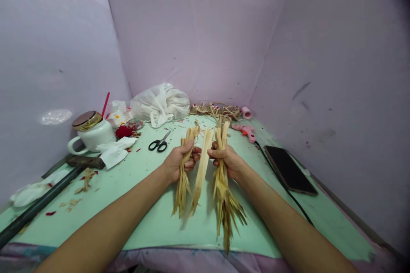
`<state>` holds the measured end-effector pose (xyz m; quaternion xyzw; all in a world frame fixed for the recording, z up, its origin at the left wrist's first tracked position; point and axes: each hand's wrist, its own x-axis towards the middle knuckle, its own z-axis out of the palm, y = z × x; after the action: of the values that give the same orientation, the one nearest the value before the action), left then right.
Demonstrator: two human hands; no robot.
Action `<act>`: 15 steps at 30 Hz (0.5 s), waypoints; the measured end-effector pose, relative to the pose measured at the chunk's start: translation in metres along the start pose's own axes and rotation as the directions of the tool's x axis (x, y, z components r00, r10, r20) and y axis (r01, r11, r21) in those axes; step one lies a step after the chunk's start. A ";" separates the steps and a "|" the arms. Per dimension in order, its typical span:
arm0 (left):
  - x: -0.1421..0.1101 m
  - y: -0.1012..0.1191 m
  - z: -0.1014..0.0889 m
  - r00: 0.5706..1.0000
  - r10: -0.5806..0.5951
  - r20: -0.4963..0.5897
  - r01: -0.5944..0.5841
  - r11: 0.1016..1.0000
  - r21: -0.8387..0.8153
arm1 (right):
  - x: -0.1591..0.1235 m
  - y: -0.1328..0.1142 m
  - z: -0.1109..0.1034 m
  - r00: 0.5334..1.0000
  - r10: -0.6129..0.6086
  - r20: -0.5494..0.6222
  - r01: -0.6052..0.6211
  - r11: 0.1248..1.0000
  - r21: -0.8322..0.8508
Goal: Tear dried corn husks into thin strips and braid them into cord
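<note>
My left hand is closed round a thin bundle of dried, straw-coloured husk strips, whose ends hang down. On the other side, my right hand grips a thicker bundle of dried husk strips with frayed, splayed lower ends. Between the two bundles hangs one wide pale strip. The right thumb and fingertips touch its edge, and the left fingertips reach close to it. Both hands are above the green tabletop. Black-handled scissors lie just beyond my left hand.
At left stand a white lidded mug, a crumpled tissue and a hammer. A white plastic bag and woven straw pieces lie at the back. A pink glue gun, its black cord and a phone are right.
</note>
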<state>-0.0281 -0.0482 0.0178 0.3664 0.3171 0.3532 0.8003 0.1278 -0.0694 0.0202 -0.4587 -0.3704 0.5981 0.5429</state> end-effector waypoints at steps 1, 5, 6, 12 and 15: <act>0.001 -0.002 0.001 0.999 0.019 -0.029 -0.017 0.999 0.041 | 0.000 0.001 0.000 1.000 0.006 0.012 -0.006 1.000 0.006; 0.002 -0.010 0.005 0.988 0.091 -0.126 -0.062 0.973 0.223 | 0.000 0.009 0.005 0.999 -0.023 0.029 0.025 0.998 -0.063; 0.002 -0.010 0.005 0.989 0.085 -0.121 -0.054 0.969 0.239 | 0.000 0.011 0.006 0.999 -0.039 0.025 0.042 0.994 -0.098; 0.004 -0.007 -0.001 0.999 0.011 -0.050 -0.001 0.983 0.182 | 0.005 0.019 0.006 0.996 -0.085 0.001 0.083 0.977 -0.196; 0.005 -0.005 -0.002 0.988 0.064 -0.144 -0.031 0.975 0.222 | 0.005 0.014 0.005 1.000 0.008 -0.014 -0.010 0.997 -0.079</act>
<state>-0.0251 -0.0462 0.0119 0.4322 0.4044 0.3618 0.7202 0.1190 -0.0659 0.0076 -0.4854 -0.3879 0.5823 0.5243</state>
